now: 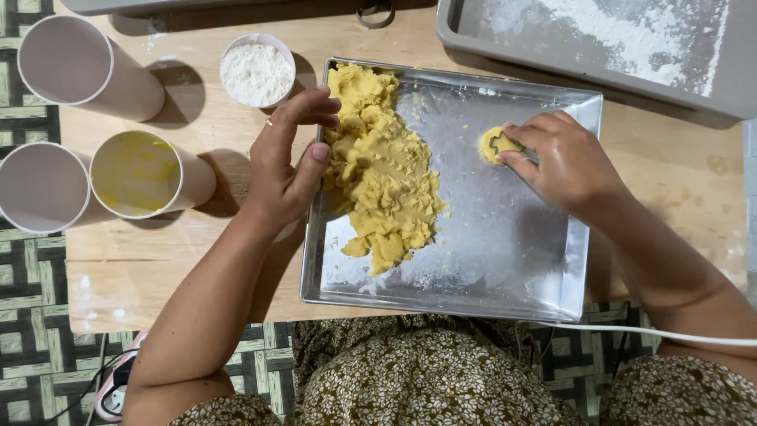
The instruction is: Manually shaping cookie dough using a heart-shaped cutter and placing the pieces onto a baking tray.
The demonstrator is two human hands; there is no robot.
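Low wooden table [197, 260] over a green patterned floor covering, seen from above.

Right hand [564, 162]: fingers curled down over a small round piece of yellow dough [495, 145], fingertips pressing on it. A dark cutter shape shows at the top of the piece; most of it is hidden under the fingers, so its outline is hard to make out. The piece lies directly under the fingertips, on the floured far-right part of a rectangular metal tray [449, 300].

Left hand [288, 162]: half open, thumb and fingers spread, grasping the tray's left rim; fingertips touch the edge of a large mass of yellow dough [382, 181]. A ring shows on one finger. The mass fills the tray's left half, well apart from the small piece.

Outward, left of tray: small white bowl of flour [256, 72], far side; three white cylindrical cups, one [142, 175] smeared yellow inside, two others [75, 65] [43, 188] showing nothing inside, the near-left one cut off by the frame.

Far right: grey floured tray [710, 87], cut off at the top edge.

Near edge: white cable [670, 334] across a floral-print lap.
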